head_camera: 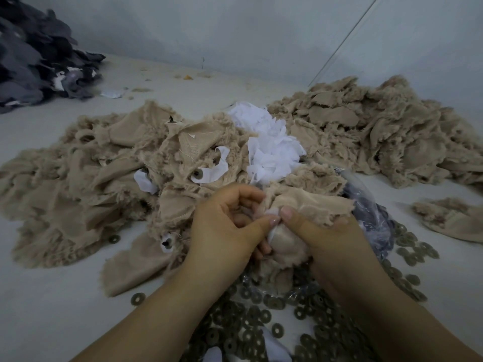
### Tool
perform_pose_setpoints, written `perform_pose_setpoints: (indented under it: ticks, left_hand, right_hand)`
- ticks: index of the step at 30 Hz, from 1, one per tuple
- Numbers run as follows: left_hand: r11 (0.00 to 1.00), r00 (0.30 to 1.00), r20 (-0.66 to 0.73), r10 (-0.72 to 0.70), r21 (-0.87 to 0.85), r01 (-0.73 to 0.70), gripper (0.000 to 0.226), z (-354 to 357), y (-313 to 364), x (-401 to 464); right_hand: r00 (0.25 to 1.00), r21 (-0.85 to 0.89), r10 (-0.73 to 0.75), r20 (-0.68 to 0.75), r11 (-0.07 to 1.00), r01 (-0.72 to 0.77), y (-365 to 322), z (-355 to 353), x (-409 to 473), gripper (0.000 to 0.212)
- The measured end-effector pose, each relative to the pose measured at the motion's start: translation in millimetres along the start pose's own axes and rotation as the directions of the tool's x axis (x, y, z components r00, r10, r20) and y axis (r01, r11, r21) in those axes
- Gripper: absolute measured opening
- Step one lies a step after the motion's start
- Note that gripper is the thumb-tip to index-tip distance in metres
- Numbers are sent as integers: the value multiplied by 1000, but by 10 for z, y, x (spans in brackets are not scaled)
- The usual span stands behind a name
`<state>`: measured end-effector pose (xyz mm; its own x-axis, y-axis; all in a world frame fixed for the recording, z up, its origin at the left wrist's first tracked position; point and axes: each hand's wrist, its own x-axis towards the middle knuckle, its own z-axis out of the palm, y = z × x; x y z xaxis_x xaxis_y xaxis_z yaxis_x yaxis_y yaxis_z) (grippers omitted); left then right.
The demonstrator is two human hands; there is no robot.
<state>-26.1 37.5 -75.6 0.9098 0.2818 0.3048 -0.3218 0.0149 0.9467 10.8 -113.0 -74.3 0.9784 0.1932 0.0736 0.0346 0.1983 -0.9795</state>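
Head view: nearest you, your forearms come in from the bottom edge and are cut off there. Under them brown washers lie thick on the table. Your arms cover many of them, and something white at the bottom edge is too cropped to name.

Just above the washers your left hand and right hand meet thumb tip to thumb tip. Both pinch one beige fur piece at a small white spot where the thumbnails touch; what that spot is cannot be made out. Your left fingers curl in toward the palm, against the piece's edge. Your right fingers are hidden beneath the piece, so only the thumb's press shows.

The piece is bunched between your hands with its smooth backing up. Its frayed edge trails right over a clear bag whose dark contents blur together. A loose beige bit lies right of the bag.

Beyond your hands a pile of beige fur pieces spreads left and centre, some with white patches and a dark stud. It touches the held piece, so the border between them is hard to trace. White scraps sit on top of it, behind your knuckles. Farther right a second pile lies against the wall. Far left, a dark heap of cloth runs off the frame's corner.
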Motion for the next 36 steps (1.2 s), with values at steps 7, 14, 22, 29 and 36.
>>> perform_pose_setpoints:
  ticks: [7,14,22,29,36]
  left_hand:
    - [986,986,60,158,39,-161,9,8,46,-26]
    - [987,981,122,152,42,-158,8,0,58,-32]
    - [999,999,38,34,-35,-32,11,12,11,-31]
    - [999,1000,-25,7,-36,-8,11,28,30,-34]
    - [998,997,-63,42,53,-39,15,33,44,-51]
  right_hand:
    - [993,95,105,-55,990,-100,-34,7,23,50]
    - [994,98,73,-85,993,-65,-61,-8,34,58]
    - [992,-108,-56,-110,993,44,-92,4,-26,55]
    - [983,-253,-176,-50,954,158,-100,-5,-27,38]
    - [971,-278,-234,41,931,236,-33,12,-43,26]
